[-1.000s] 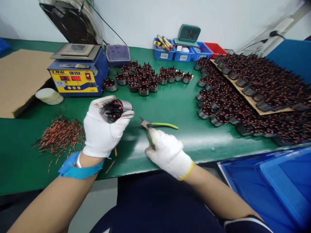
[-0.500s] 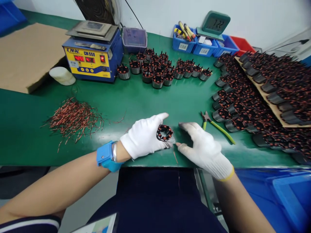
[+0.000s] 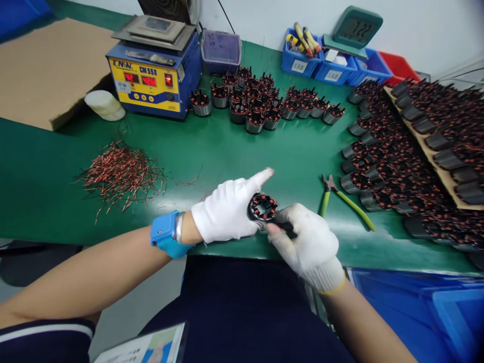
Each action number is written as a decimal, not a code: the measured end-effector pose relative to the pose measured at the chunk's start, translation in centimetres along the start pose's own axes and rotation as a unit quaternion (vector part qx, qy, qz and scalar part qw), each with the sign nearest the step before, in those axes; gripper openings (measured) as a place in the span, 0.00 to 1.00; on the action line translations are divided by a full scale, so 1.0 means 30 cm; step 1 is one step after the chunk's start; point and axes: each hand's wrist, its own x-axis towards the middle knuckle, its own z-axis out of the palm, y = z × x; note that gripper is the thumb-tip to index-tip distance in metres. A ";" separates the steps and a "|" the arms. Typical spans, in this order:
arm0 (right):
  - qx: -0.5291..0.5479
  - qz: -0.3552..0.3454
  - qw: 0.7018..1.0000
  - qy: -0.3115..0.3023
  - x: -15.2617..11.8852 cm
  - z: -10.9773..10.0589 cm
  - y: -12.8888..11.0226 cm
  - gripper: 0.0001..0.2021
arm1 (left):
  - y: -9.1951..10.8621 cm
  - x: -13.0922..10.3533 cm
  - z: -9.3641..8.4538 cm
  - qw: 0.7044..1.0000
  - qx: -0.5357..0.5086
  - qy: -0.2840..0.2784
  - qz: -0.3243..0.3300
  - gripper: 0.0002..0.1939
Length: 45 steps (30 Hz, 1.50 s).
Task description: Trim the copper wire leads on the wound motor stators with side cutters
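One wound stator (image 3: 260,216) in hand at the near edge of the green bench (image 3: 302,151).
Head view: left hand (image 3: 229,209) grips it, coils up; right hand (image 3: 312,241) at its right side, fingers curled, can't tell if pinching anything. Pliers (image 3: 352,205) lie splayed to the right, copper wire pile (image 3: 123,174) left, stator cluster (image 3: 255,101) behind.

"What's along the top of the frame?"
"Pale wall (image 3: 434,27), mostly toward upper right."
"And across the middle?"
"A green table (image 3: 302,151), catching light right of centre. Grey floor (image 3: 132,302) shows below, lower left."
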 end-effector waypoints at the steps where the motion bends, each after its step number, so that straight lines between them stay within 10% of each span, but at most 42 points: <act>1: 0.008 -0.007 1.000 0.009 -0.002 0.003 -0.005 0.16 | 0.003 -0.005 0.001 1.000 0.019 0.021 -0.001 0.47; 7: 0.046 0.083 0.994 -0.058 0.020 -0.027 0.006 0.15 | 0.016 -0.040 0.010 0.966 0.095 0.164 0.177 0.26; 9: 0.057 0.091 0.989 -0.101 0.036 -0.038 0.017 0.16 | 0.020 -0.039 0.019 0.953 0.124 0.141 0.238 0.10; 16: 0.071 0.080 0.988 -0.114 0.057 -0.043 0.025 0.15 | 0.037 -0.048 -0.043 0.963 0.069 0.023 0.258 0.03; 21: 0.050 0.066 0.989 -0.125 0.056 -0.042 0.024 0.16 | 0.038 -0.041 -0.066 0.977 -0.075 0.179 0.084 0.17; 26: 0.006 0.087 0.985 -0.148 0.070 -0.061 0.036 0.16 | 0.030 -0.004 -0.001 0.993 -0.099 0.048 -0.046 0.41; 30: -0.044 0.176 0.975 -0.132 0.097 -0.083 0.056 0.17 | 0.028 0.003 0.009 0.990 -0.117 0.031 -0.075 0.40; 36: 0.119 0.124 0.971 -0.163 0.125 -0.075 0.051 0.10 | 0.020 0.003 0.010 0.985 -0.154 0.033 -0.072 0.43; 42: -0.072 0.205 0.968 -0.129 0.134 -0.063 0.075 0.11 | 0.007 0.013 0.011 0.983 -0.173 0.022 -0.053 0.41; 45: 0.001 0.164 0.979 -0.119 0.136 -0.055 0.093 0.12 | 0.008 0.011 0.004 0.980 -0.194 0.022 -0.044 0.44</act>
